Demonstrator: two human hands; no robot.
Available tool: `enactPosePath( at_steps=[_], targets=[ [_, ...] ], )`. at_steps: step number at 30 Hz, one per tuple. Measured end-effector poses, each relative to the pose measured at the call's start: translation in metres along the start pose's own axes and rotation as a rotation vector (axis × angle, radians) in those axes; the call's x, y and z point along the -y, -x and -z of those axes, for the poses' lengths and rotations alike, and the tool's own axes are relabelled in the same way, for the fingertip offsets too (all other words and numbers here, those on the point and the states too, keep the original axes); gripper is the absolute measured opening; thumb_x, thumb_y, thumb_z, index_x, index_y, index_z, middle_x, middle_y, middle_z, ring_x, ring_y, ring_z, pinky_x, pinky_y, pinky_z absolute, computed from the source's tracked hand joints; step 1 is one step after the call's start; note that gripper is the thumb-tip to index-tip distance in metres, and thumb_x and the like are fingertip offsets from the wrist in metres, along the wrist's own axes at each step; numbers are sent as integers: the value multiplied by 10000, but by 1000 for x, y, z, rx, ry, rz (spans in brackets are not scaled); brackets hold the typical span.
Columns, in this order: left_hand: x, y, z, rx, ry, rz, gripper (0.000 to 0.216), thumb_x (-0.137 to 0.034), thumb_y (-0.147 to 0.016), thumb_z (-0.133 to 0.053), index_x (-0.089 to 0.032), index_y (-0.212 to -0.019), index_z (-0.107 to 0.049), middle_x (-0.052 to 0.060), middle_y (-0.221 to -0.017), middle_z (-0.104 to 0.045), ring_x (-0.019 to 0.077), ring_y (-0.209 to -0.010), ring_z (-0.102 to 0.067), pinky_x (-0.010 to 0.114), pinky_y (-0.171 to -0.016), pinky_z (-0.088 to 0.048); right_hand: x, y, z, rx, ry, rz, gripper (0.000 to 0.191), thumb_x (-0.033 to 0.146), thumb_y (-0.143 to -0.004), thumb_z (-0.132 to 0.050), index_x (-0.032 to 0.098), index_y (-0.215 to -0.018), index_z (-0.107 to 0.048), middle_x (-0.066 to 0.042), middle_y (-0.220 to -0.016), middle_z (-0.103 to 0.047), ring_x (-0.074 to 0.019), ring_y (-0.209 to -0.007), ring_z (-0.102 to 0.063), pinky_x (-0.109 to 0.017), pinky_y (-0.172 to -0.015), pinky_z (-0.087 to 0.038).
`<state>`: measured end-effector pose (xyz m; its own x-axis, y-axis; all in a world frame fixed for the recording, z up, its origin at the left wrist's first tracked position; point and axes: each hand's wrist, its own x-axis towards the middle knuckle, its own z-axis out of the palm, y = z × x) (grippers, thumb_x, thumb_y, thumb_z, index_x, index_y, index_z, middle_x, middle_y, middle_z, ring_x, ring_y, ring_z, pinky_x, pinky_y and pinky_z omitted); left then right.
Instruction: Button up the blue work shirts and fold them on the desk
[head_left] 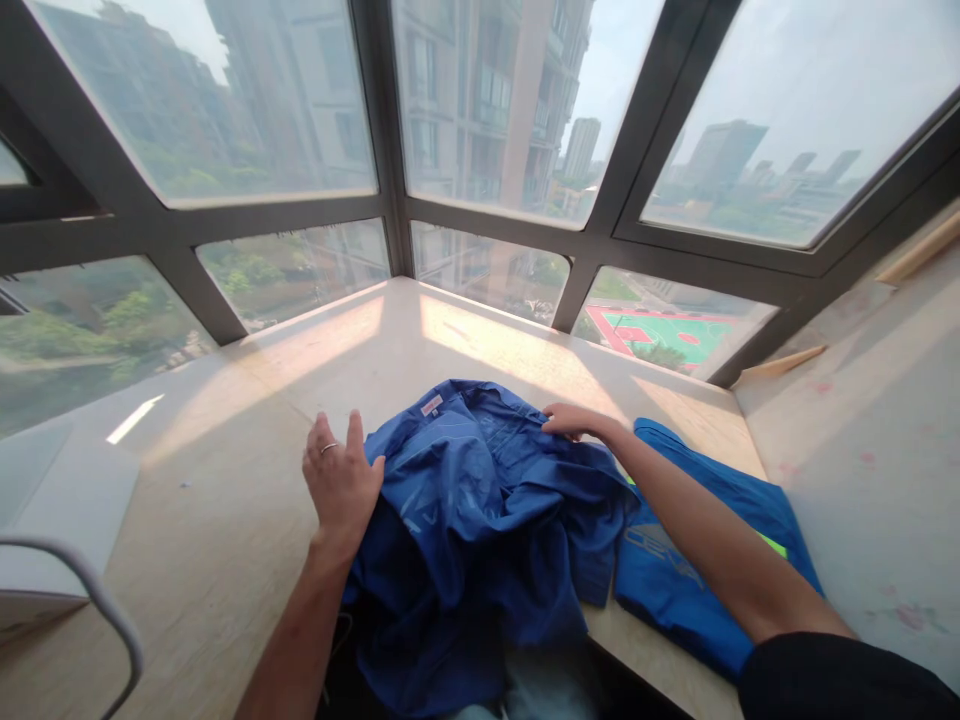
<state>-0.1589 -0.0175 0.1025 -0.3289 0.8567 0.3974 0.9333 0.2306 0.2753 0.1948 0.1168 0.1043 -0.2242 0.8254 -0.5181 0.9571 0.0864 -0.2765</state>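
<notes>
A crumpled blue jacket (465, 500) lies on the pale stone sill, its lower part hanging over the front edge. A small white label (431, 405) shows near its collar. At the jacket's left side, my left hand (343, 475) has its fingers spread, with the thumb against the cloth; a ring is on one finger. My right hand (574, 421) pinches the jacket's upper right edge, fingers partly hidden by the hand itself. Under my right forearm lies a folded brighter blue garment (660, 600) with grey lettering and a yellow-green strip.
The stone sill (247, 480) runs back to dark window frames (397, 230). A white box (60, 520) and a curved grey cable (112, 610) are at the left. A patterned wall (870, 500) bounds the right side.
</notes>
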Motion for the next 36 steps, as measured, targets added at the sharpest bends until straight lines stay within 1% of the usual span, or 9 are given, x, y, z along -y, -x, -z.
enactPosePath(
  at_steps=[3,5,8,11,17,23,28,31,36],
  targets=[
    [-3,-3,-6,37,-71,-47,505,-360,-851,-597,-177,-1321,-565,221,-1481,-415,382,-1376,-369,520,-1054,-376,-4,18,13,364,-138,-21,213,291,-739,-646,164,-910,-652,-46,-703,-701,-195,-623,-689,-282,-579,-532],
    [-4,-9,-13,207,-76,-50,504,-439,-866,-551,-151,-1278,-579,225,-1331,-563,372,-1245,-513,477,-955,-460,0,21,18,411,-179,-1,250,336,-753,-665,165,-935,-650,-59,-768,-718,-207,-690,-708,-296,-622,-547],
    [-4,-17,-23,449,-92,9,464,-452,-860,-505,-163,-1211,-598,182,-1063,-698,347,-995,-652,409,-773,-515,15,10,17,8,-48,87,282,321,-787,-659,146,-1009,-674,-118,-976,-729,-267,-903,-705,-350,-782,-545],
    [-2,-19,-26,485,-103,33,294,-356,-846,-492,-225,-1031,-679,136,-964,-725,322,-913,-678,363,-701,-503,34,-13,7,-295,32,139,437,258,-820,-620,113,-1232,-600,-186,-1308,-603,-332,-1231,-551,-400,-1004,-445],
    [3,-16,-2,167,-26,-49,306,-292,-878,-429,-218,-978,-708,126,-1005,-695,292,-912,-655,354,-730,-488,64,-67,-10,-368,-7,183,702,222,-849,-596,91,-1489,-339,-177,-1560,-331,-305,-1435,-312,-386,-1154,-294],
    [7,-32,29,-128,134,14,263,-287,-874,-468,-203,-979,-693,112,-976,-694,281,-860,-636,351,-754,-460,63,-82,-1,-206,-82,186,654,130,-756,-627,90,-1396,-500,-146,-1187,-678,-252,-1080,-635,-321,-929,-487],
    [4,-58,43,-283,162,50,259,-283,-868,-515,-192,-1034,-691,97,-908,-709,270,-834,-630,335,-753,-446,47,-49,17,100,-192,248,495,169,-690,-622,184,-1182,-669,-3,-771,-691,-128,-649,-602,-227,-613,-479],
    [-2,-78,56,-368,186,24,267,-308,-881,-524,-189,-1047,-697,87,-944,-719,257,-877,-629,327,-794,-448,34,-19,32,249,-280,334,222,198,-661,-592,154,-847,-705,37,-592,-571,-100,-567,-505,-205,-539,-406],
    [-20,-116,85,-496,234,-71,291,-350,-878,-544,-180,-1037,-719,100,-1001,-706,255,-939,-621,340,-860,-453,3,40,72,1,-319,446,198,318,-673,-647,153,-577,-592,45,-562,-488,-104,-586,-477,-232,-576,-401]
  ],
)
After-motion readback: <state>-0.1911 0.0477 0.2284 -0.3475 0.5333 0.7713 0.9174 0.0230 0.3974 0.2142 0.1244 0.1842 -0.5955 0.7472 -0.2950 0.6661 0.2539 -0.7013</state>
